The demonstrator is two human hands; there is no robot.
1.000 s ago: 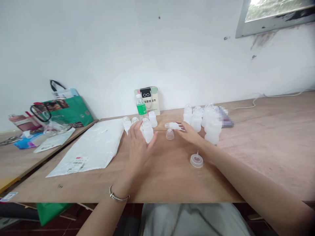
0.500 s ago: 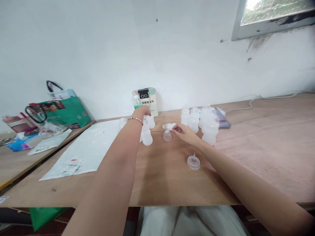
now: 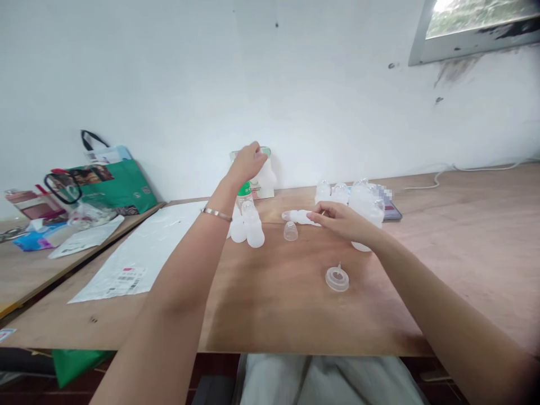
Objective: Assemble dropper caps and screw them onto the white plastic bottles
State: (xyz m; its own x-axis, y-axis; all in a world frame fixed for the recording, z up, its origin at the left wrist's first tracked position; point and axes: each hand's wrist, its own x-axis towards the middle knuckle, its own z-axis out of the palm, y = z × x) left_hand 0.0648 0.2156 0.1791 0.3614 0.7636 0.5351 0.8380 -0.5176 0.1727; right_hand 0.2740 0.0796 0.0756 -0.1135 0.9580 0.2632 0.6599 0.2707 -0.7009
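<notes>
My left hand (image 3: 252,162) is raised in front of the wall with its fingers closed round a frosted white baby bottle (image 3: 267,175), mostly hidden behind the hand. Below it, several similar bottles (image 3: 255,233) stand in a group beside a green-labelled drink bottle (image 3: 244,191). My right hand (image 3: 333,218) has its fingers pinched at a baby bottle (image 3: 301,217) that lies on its side. A clear dome cap (image 3: 291,231) sits just in front of that bottle. Nearer me lies a clear ring-shaped lid with a thin spout (image 3: 337,278).
More white bottles (image 3: 367,202) stand behind my right hand, beside a tablet-like flat object (image 3: 392,210). A printed box (image 3: 265,190) leans on the wall. At left are a white plastic mailer (image 3: 147,253) and a green bag (image 3: 126,185). A cable (image 3: 434,181) runs along the back right.
My left hand has risen from the left bottle group, bringing a bottle up. My right hand has shifted right along the lying bottle, uncovering more of it. The view has moved slightly.
</notes>
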